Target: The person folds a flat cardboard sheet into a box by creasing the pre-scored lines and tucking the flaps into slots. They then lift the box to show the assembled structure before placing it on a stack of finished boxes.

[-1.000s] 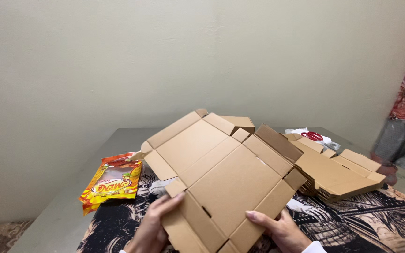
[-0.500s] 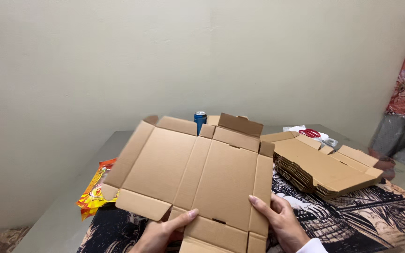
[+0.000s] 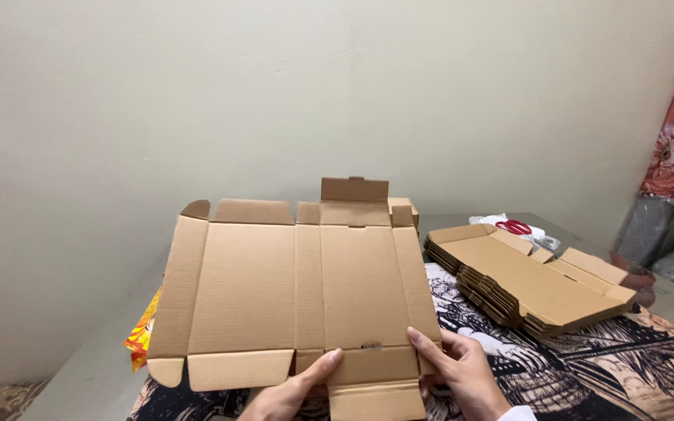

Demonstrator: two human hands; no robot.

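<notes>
Plain wall behind, patterned cloth below. Snack packet far left of left hand. Both hands pinch flat cardboard box blank at its near edge, thumbs on top; right hand. Stack of blanks right. Crease along scored lines, square.

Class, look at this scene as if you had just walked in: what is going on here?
A person holds an unfolded flat cardboard box blank by its near edge, left hand and right hand both gripping it. It is spread open above a patterned cloth. A stack of flat cardboard blanks lies to the right, red scissors beyond it, and a yellow snack packet at the left.
</notes>
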